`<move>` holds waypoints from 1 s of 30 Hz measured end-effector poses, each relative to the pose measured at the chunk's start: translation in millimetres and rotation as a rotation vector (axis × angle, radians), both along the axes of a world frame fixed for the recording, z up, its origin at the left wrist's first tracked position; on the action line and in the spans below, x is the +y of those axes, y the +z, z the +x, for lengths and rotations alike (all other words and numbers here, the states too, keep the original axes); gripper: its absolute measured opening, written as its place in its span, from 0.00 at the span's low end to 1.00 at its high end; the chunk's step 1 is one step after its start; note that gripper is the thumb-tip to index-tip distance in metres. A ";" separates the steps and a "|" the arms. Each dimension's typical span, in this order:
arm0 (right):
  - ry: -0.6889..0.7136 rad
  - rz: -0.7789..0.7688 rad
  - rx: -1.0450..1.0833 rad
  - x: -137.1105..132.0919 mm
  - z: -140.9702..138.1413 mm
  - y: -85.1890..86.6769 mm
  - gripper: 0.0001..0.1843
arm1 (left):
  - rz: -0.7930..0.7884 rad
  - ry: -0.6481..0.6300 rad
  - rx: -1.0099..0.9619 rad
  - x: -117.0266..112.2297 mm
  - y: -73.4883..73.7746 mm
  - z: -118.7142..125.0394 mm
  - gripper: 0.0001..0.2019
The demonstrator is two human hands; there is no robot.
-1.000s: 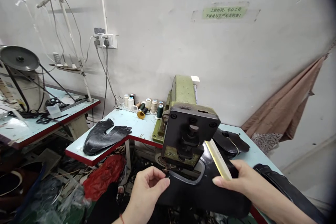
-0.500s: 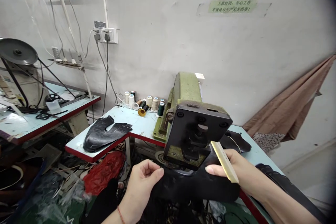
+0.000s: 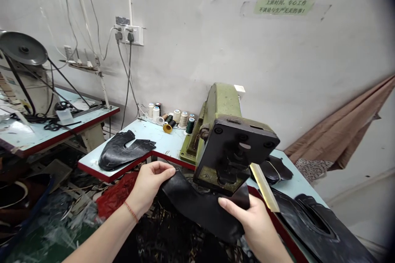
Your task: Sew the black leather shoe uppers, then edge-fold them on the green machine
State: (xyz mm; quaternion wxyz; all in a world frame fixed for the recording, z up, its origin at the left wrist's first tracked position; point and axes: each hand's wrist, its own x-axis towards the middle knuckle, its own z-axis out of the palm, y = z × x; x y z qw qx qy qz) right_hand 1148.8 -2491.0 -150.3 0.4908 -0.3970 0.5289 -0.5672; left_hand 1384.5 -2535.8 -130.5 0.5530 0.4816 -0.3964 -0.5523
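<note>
A curved black leather piece (image 3: 200, 207) hangs under the dark front plate of a green machine (image 3: 224, 102). My left hand (image 3: 154, 178) pinches its upper left end between thumb and fingers. On the right side my right hand (image 3: 247, 213) grips it, thumb on top and the other fingers hidden beneath. The leather's inner curve passes around the machine's lower end, where the exact contact is hidden. A yellow strip (image 3: 264, 188) slants beside the machine, just above my right hand.
Stacked black leather pieces (image 3: 123, 152) lie on the left part of the blue table (image 3: 137, 128). Several thread spools (image 3: 183, 119) stand behind. More black pieces (image 3: 314, 218) lie at the right. A red plastic bag (image 3: 115, 195) and scraps cover the floor.
My left hand has moved up and left, stretching out the leather's left end. My right hand has shifted left and down from behind the yellow strip. The view has turned slightly.
</note>
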 end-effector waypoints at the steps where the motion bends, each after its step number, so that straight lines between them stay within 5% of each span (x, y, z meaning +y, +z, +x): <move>1: 0.030 0.050 -0.034 3.1 3.4 -6.1 0.21 | 0.004 0.038 0.047 -1.0 -2.4 -1.7 0.15; 4: -0.005 0.100 -0.110 10.8 14.0 -23.5 0.20 | -0.006 0.117 0.232 9.4 -17.0 -17.1 0.17; 7: -0.157 0.115 -0.174 16.3 27.9 -39.5 0.21 | -0.022 0.060 0.398 35.1 -35.2 -46.6 0.20; 10: -0.256 0.143 -0.229 20.2 43.6 -52.5 0.22 | 0.053 -0.063 0.364 55.8 -43.2 -74.8 0.23; 13: -0.285 0.125 -0.258 22.4 54.7 -57.6 0.25 | 0.126 0.008 0.299 59.8 -39.4 -85.2 0.18; 19: -0.019 0.021 -0.475 8.0 42.2 -32.5 0.34 | 0.110 -0.001 0.169 49.2 -30.7 -60.3 0.17; 25: 0.058 -0.183 -0.411 -17.9 17.0 -4.9 0.38 | 0.092 -0.013 0.018 35.7 -15.0 -29.0 0.15; 30: 0.097 -0.217 -0.324 -27.0 3.0 -14.5 0.39 | 0.057 -0.114 -0.183 18.8 14.5 -16.3 0.08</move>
